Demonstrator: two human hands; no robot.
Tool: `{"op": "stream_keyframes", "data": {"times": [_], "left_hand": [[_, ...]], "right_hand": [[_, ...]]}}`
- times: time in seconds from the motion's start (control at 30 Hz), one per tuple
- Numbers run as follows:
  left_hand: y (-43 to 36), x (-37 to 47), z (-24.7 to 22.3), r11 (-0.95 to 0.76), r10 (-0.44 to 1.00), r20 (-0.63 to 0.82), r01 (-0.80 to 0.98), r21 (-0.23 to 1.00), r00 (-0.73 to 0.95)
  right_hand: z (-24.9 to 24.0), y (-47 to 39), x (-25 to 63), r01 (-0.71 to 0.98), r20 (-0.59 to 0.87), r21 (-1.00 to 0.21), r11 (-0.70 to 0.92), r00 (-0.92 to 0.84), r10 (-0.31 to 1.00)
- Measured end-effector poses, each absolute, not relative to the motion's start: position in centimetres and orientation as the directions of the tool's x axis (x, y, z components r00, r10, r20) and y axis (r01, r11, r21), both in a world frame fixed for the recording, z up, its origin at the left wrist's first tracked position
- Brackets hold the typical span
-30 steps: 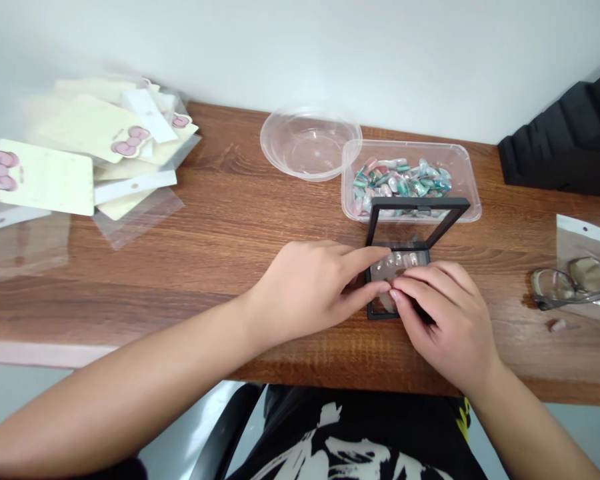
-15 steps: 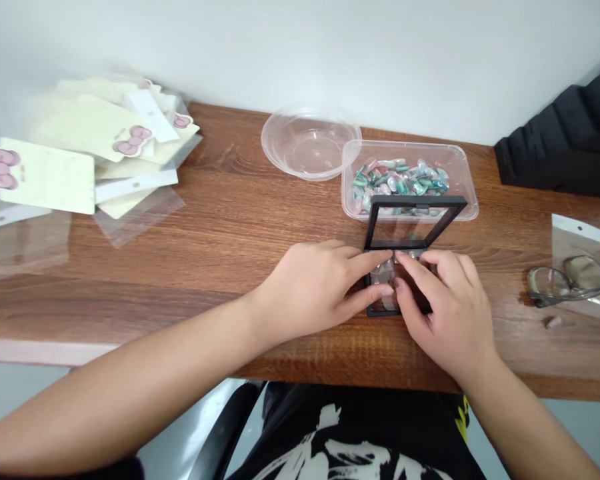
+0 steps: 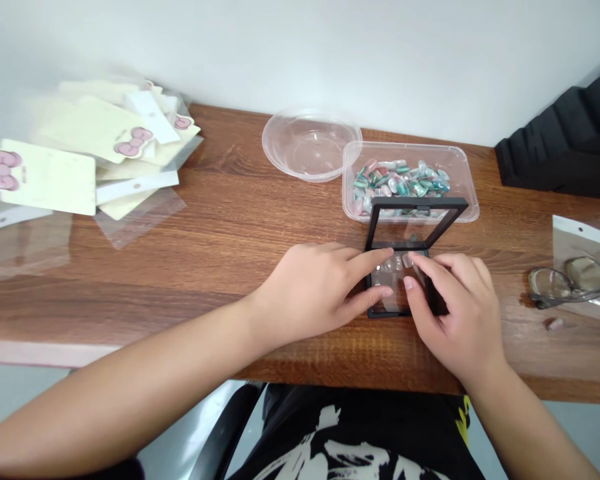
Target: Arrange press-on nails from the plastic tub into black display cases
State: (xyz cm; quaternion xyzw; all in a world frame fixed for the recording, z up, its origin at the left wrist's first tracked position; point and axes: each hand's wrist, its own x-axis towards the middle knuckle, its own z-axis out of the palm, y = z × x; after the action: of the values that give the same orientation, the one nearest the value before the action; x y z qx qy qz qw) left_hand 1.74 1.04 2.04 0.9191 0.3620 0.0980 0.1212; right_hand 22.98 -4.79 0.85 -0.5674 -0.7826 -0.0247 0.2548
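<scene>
A black-framed display case (image 3: 416,202) stands hinged open on the table, its clear-windowed lid tilted up. Several small clear pieces (image 3: 398,264), nail-like in shape, lie in a row on the film of its lower half. My left hand (image 3: 325,287) rests over the case's left side, index finger and thumb stretched out and apart, the index tip beside the pieces. From the right, my right hand (image 3: 463,310) reaches in; its index fingertip touches the piece at the row's right end, with the thumb held apart below. Behind the lid, a clear rectangular tub (image 3: 467,180) holds many green, pink and white press-on nails (image 3: 400,179).
A round clear plastic lid (image 3: 313,150) overlaps the tub's left edge. Cream cards with pink bows (image 3: 50,177) and clear bags pile up at left. On the right are glasses (image 3: 570,283) on a clear bag, a small pinkish piece (image 3: 554,323) and stacked black cases (image 3: 565,140).
My right hand has shifted slightly to the right, away from my left fingertips, uncovering more of the clear pieces. My left hand has stayed in place.
</scene>
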Motion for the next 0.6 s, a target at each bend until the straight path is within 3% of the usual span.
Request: {"op": "stream_keyframes", "data": {"times": [0.23, 0.6], "left_hand": [[0.99, 1.66, 2.12, -0.699, 0.706, 0.146, 0.648, 0.301, 0.693], [1.11, 1.61, 2.0, -0.709, 0.699, 0.188, 0.631, 0.315, 0.69]], "right_hand": [[0.57, -4.75, 23.42, 0.932, 0.407, -0.174, 0.317, -0.225, 0.886], [0.88, -4.85, 23.37, 0.929, 0.422, -0.202, 0.309, -0.202, 0.884]]}}
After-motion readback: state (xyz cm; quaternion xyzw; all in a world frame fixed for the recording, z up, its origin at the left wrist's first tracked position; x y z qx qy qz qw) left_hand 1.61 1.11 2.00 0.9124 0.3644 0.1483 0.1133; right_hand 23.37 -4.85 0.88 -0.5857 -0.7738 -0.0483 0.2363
